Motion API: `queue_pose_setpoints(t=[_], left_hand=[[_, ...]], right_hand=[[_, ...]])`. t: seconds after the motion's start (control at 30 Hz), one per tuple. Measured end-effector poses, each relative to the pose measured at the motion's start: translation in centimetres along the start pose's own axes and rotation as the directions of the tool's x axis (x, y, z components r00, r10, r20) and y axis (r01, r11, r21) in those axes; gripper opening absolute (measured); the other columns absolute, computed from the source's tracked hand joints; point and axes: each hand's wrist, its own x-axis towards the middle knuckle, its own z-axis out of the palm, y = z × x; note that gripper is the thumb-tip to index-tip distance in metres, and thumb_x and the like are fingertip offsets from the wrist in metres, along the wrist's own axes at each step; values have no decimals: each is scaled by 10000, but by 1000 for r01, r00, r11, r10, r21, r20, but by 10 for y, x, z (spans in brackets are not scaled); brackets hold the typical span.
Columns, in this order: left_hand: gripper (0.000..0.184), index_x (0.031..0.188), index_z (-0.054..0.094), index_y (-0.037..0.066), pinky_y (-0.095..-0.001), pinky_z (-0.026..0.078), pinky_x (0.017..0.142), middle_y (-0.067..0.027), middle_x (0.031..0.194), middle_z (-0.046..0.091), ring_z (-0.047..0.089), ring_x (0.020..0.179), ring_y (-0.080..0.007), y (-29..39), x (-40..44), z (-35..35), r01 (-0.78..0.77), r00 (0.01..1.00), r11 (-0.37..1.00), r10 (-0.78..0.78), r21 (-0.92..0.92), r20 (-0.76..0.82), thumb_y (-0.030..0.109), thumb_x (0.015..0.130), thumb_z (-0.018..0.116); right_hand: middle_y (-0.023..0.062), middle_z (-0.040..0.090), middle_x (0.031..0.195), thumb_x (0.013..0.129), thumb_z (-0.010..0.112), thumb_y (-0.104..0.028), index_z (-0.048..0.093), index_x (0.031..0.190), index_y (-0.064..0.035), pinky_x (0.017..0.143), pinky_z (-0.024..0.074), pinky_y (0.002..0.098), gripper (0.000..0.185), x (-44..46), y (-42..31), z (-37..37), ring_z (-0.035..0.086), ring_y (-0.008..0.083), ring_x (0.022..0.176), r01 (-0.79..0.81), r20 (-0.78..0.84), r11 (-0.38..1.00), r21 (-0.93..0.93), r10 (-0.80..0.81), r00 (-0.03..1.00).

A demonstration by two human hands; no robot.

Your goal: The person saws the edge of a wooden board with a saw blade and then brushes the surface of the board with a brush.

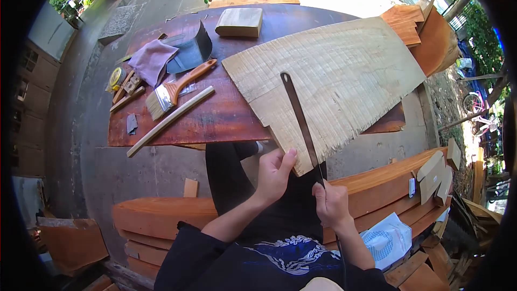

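A wide pale board with a rough, saw-marked face lies across the dark red table, its narrow end jutting over the near edge. My left hand pinches that narrow end, thumb on top. Across the board lies a long dark metal tool, flat and thin with a hole at its far tip. Its near end runs down to my right hand, whose fingers are closed round it. The tool's edge is close to the board's near right edge, by my left hand.
On the table are a paintbrush, a thin wooden stick, a purple cloth, a blue sheet, a wooden block and a tape roll. Stacked orange planks lie near my legs. A plastic bag is at right.
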Motion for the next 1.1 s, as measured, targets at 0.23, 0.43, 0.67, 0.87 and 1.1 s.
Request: queue_pose_setpoints(t=[0.23, 0.43, 0.67, 0.87, 1.1], left_hand=[[314, 1060, 665, -78, -234, 496, 721, -49, 915, 696, 613, 819, -61, -1, 3, -3, -17, 1000, 1000, 17, -2, 2, 213, 1043, 548], [313, 1062, 667, -81, -236, 497, 727, -49, 925, 698, 616, 824, -65, 0, -6, 1, -5, 1000, 1000, 5, -9, 12, 207, 1043, 546], [310, 1055, 663, -91, -245, 502, 744, -57, 948, 702, 624, 848, -73, -10, -9, 9, -2, 999, 1000, 3, -16, 44, 197, 1039, 550], [307, 1014, 666, -94, -248, 502, 739, -75, 926, 706, 627, 838, -81, -10, -12, 21, -40, 999, 997, 40, -67, -3, 195, 1033, 563], [303, 1020, 662, -95, -247, 501, 754, -72, 948, 703, 625, 850, -82, -12, -14, 22, 8, 1000, 996, -9, -88, -7, 194, 1031, 570]], right_hand=[[139, 493, 508, 993, 554, -165, 552, 748, -52, 447, 404, 444, 269, -6, 2, 1, 564, 350, 464, 39, 9, 999, 16, -39, 999], [140, 544, 541, 983, 552, -151, 593, 764, -45, 457, 429, 427, 247, -7, 5, 8, 595, 335, 485, 8, -43, 999, 49, -6, 999], [133, 525, 532, 970, 567, -136, 572, 748, -47, 459, 424, 424, 239, 1, 1, -2, 581, 334, 474, 22, -89, 1000, 17, -20, 996], [139, 502, 524, 973, 570, -154, 564, 748, -55, 456, 415, 431, 246, -6, 6, -10, 565, 337, 471, 0, -87, 1000, -17, -2, 996], [129, 509, 529, 957, 575, -122, 552, 732, -59, 456, 419, 423, 235, -13, 12, -13, 569, 332, 475, 9, -84, 1000, -25, -11, 996]])
